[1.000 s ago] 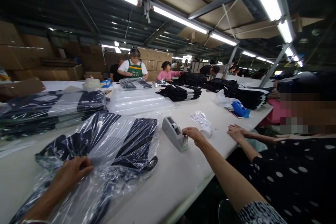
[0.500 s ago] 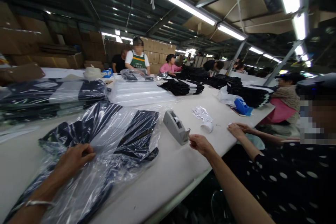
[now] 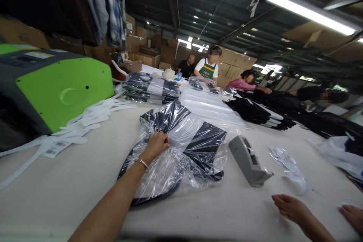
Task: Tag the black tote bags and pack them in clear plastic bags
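A dark garment with a pale band lies inside a clear plastic bag on the white table. My left hand, with a bracelet at its wrist, has its fingers curled on the bag's upper left part, gathering the film. Right of the bag stands a grey tape dispenser. My right hand is apart from it, nearer the table's front, with fingertips pinched together. Whatever sits between those fingertips is too small to make out. Crumpled white paper pieces lie beyond this hand.
A green and grey machine stands at left, with white strips beside it. Bagged garments, clear plastic sheets and black garments lie farther back. Another person's hand rests at the right edge. Several people work behind.
My view has swung left, bringing the green machine in. My right hand has left the dispenser's cutting end and come toward the front of the table. My left hand stays on the bag.
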A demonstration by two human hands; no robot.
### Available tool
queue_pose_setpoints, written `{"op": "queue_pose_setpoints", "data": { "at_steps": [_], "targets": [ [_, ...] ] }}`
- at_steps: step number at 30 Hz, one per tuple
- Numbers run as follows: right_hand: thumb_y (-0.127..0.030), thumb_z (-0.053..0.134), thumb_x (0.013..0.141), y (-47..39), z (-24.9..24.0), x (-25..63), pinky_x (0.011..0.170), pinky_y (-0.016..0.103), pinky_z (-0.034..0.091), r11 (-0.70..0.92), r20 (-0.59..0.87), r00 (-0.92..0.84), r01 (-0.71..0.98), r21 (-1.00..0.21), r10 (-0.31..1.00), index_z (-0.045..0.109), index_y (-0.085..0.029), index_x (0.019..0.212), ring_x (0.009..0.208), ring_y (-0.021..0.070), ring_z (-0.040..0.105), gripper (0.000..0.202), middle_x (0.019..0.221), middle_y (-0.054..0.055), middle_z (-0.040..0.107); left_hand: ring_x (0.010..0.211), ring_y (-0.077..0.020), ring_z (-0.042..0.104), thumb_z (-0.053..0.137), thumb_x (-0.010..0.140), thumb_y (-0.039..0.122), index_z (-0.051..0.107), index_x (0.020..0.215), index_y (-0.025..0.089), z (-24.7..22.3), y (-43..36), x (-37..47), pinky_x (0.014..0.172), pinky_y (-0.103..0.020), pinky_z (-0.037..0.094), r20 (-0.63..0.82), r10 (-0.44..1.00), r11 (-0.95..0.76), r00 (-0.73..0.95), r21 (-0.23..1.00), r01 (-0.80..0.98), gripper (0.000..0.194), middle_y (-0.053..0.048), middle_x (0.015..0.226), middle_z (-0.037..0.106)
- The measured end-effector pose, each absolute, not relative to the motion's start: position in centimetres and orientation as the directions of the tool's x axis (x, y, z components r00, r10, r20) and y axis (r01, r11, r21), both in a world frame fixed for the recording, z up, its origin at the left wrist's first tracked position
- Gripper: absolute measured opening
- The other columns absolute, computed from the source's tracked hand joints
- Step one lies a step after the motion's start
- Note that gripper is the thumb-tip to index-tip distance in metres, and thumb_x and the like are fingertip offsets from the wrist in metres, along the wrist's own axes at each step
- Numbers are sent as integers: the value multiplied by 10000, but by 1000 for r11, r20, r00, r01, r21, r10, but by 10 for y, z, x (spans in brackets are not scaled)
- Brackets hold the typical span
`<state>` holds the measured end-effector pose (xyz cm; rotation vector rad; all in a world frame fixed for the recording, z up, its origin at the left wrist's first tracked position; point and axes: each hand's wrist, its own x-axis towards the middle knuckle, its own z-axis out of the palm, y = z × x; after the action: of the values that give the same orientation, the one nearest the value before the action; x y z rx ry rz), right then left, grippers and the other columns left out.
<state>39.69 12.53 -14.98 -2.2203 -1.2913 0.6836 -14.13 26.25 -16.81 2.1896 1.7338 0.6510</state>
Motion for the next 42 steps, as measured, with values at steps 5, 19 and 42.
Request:
{"op": "queue_pose_setpoints", "data": {
  "at_steps": [5,19,42],
  "targets": [
    [-576,702,678,156,-70,252,635,330,491,-107,-194,-60,658,-745,979,676,-244,649,666,213,569,335,676,66,613,940,-235,586,690,798,222,687,809,208,-168,265,-143,831,-353,412,173,968,-242,181,463,853,18,-53,939,686],
    [-166,882,496,314,-126,12,593,286,375,469,-249,-544,830,-302,802,572,-215,432,554,184,564,320,426,-25,462,969,-246,583,713,793,201,685,807,216,-167,261,-141,829,-363,407,192,969,-231,154,488,842,35,-73,954,681],
    [-250,703,829,257,-142,145,1217,500,195,221,376,-29,850,-478,926,509,-204,1430,1447,294,362,633,1510,138,491,857,-255,606,600,822,331,679,784,224,-174,279,-148,752,-345,379,116,956,-293,270,433,853,138,-44,847,690]
  ]
}}
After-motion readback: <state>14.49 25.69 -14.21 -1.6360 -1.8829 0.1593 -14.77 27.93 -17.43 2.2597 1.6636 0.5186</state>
